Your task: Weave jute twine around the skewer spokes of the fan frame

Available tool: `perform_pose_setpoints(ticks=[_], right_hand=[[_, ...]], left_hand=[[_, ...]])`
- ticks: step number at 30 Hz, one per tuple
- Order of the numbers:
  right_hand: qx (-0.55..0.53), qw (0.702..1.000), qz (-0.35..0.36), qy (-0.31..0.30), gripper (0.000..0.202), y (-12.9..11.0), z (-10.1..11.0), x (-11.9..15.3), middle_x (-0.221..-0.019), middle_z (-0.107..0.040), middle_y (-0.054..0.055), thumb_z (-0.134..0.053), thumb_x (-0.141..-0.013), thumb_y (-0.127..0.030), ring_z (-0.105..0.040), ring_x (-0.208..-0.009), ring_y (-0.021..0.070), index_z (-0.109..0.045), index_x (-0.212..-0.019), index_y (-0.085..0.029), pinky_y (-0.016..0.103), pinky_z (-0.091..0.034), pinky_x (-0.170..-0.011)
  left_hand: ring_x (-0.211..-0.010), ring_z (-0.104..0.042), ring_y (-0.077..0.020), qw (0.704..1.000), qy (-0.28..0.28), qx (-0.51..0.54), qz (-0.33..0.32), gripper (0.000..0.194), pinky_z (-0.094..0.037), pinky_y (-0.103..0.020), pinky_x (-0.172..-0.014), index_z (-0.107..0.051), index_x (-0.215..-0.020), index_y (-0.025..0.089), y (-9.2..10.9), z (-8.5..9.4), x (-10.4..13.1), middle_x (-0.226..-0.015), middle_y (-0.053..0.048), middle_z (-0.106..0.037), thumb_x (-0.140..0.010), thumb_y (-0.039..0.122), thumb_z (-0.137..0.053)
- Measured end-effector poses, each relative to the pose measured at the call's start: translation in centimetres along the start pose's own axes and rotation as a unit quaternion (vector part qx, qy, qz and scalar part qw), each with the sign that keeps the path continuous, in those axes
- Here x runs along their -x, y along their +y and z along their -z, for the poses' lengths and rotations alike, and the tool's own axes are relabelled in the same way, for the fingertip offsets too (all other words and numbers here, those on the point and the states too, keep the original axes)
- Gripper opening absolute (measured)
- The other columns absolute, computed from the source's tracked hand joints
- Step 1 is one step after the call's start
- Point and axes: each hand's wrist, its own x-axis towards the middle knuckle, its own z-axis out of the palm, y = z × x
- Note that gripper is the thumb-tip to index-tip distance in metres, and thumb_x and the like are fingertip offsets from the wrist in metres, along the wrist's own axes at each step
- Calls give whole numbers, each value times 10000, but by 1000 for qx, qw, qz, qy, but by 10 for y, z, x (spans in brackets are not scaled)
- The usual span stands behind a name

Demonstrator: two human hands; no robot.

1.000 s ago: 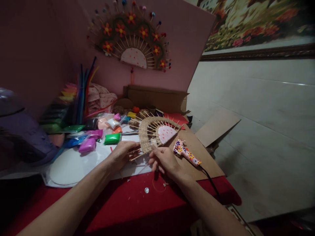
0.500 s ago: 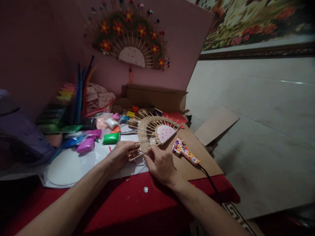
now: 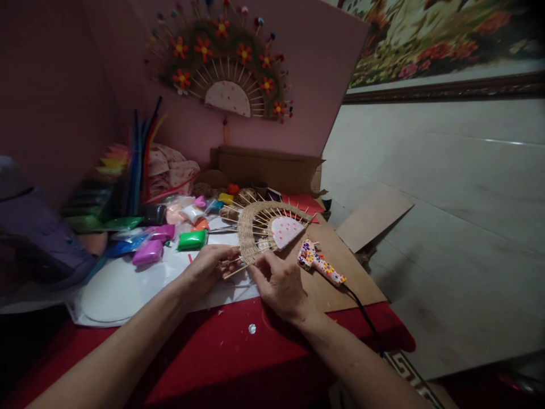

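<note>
A half-round fan [image 3: 246, 232] of thin wooden sticks, woven with tan twine, is held tilted above the table. At its centre sits a white half-circle [image 3: 286, 232] with pink-red dots. My left hand [image 3: 212, 264] is closed on the fan's lower left corner, near the end stick; its fingertips are partly hidden. My right hand [image 3: 281, 283] pinches the lower edge of the woven band, thumb and fingers together. Right of that hand, a flower-patterned glue gun [image 3: 320, 263] with a black cord lies on brown cardboard [image 3: 353, 284].
Bagged coloured clay packets, a green one [image 3: 192, 240] among them, lie left of the fan. A white disc [image 3: 111, 289] rests on the red-covered table [image 3: 204, 352]. A purple bottle [image 3: 40, 227] stands far left. A finished fan [image 3: 227, 96] hangs behind.
Both hands keep their hold on the fan. The fan and my hands have barely shifted; my right fingers sit very slightly differently at the woven edge.
</note>
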Motion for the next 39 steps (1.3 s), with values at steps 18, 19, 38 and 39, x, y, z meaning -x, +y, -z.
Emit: perform_pose_setpoints(ticks=[18, 19, 38, 39], right_hand=[[4, 1000, -17, 25, 136, 3, -1, -3, -773, -652, 40, -439, -836, -192, -603, -712, 154, -575, -848, -187, 242, -395, -632], [0, 1000, -13, 21, 149, 4, -1, -3, -779, -653, 42, -432, -838, -183, -603, -725, 155, -580, -852, -187, 242, -400, -645], [-17, 1000, -10, 20, 170, 4, -2, -1, -823, -657, 49, -438, -827, -158, -601, -752, 155, -602, -869, -180, 244, -419, -676], [-16, 1000, -9, 20, 169, 4, -2, -1, -819, -657, 47, -440, -827, -159, -601, -752, 154, -602, -869, -179, 243, -418, -676]], left_hand=[[-562, -527, -90, 998, 59, -4, 23, 224, -381, -211, -536, -612, -662, 115, -4, -1, -4, -623, -13, -591, -556, 257, -749], [-558, -527, -89, 998, 59, -6, 20, 229, -382, -211, -532, -611, -661, 115, -5, -1, -5, -617, -12, -589, -556, 262, -751], [-539, -510, -85, 999, 34, -18, 21, 156, -326, -189, -459, -614, -641, 102, -2, -2, -3, -591, -12, -565, -603, 226, -700], [-543, -511, -88, 999, 37, -16, 23, 144, -336, -191, -468, -616, -641, 99, -2, -2, -3, -592, -15, -566, -608, 217, -692]])
